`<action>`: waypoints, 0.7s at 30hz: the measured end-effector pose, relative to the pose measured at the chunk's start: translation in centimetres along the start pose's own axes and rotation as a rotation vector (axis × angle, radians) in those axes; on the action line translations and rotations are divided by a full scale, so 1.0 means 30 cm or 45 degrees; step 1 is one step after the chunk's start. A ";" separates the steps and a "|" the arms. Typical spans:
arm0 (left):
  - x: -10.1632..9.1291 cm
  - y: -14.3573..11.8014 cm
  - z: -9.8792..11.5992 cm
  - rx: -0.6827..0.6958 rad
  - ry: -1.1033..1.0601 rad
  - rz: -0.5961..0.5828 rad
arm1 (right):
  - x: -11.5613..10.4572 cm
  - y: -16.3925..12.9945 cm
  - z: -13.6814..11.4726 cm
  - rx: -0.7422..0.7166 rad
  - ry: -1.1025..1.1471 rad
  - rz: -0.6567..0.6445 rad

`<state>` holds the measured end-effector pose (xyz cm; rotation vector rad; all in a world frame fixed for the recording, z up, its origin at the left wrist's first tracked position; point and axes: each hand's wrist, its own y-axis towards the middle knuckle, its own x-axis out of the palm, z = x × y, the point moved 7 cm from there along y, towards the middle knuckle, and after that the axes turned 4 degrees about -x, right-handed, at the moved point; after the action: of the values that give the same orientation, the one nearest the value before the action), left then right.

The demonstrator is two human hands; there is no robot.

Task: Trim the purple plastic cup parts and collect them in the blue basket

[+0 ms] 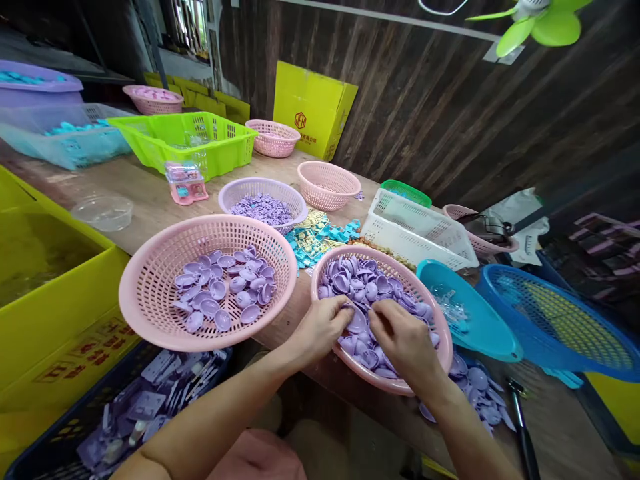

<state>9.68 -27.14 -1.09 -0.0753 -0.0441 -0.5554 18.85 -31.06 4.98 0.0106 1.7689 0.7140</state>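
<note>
Purple shell pieces (373, 293), heaped in the pink basket (440, 320) right in front of you at the near edge of the wooden table (145, 200), and both of your hands are in that heap. Your left hand (323, 327) curls its fingers around one purple piece at the centre of the pile, thumb and fingertips pinched on it. Your right hand (405, 340) sits just beside it, fingers bent down and pinching at the same spot; whether it grips a separate piece or the same one, you cannot tell from here. The two hands are almost touching at the fingertips.

To your left, a larger pink basket (150, 293) holds a thinner spread of the same purple shapes (223, 293), lying loose and mostly cup-side up. Behind it, a lilac basket (235, 193) carries a mound of smaller purple bits. Between the baskets, teal and gold small parts (320, 237) lie scattered on the table. To your right, a white crate (415, 230), a teal bowl (480, 327) and a blue mesh basket (565, 320) stand close together. More purple pieces (480, 393) have spilled on the table under your right wrist. Further back, a green tray (185, 137) and a yellow box (313, 107) stand against the dark wall.
</note>
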 end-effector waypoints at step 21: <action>-0.012 -0.067 0.076 0.175 0.759 0.239 | -0.029 -0.008 -0.097 0.227 0.203 0.250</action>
<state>8.26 -28.46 1.29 0.2197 0.5003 -0.3685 16.68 -32.90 6.06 0.2574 1.9990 0.7100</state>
